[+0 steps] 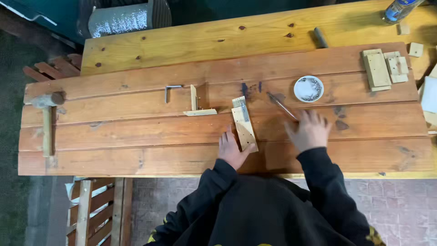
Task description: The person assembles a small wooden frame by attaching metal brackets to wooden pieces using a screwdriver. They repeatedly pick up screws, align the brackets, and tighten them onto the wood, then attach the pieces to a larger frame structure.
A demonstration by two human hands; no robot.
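My left hand point(232, 150) rests on the reddish workbench point(136, 132) and touches the near end of a small pale wood block point(243, 124) with a metal strip on its far end. My right hand point(311, 131) is blurred, its fingers spread over the bench at the near end of a thin pencil-like tool point(281, 105). I cannot tell if it grips the tool. A small white dish point(308, 88) holding several small metal pieces sits beyond that hand.
A wooden mallet point(47, 118) lies at the bench's left end. A metal hex key point(171, 91) and an L-shaped wood piece point(196, 107) lie left of the block. Small wood blocks point(384, 67) are stacked at the far right, near a bottle point(400, 9).
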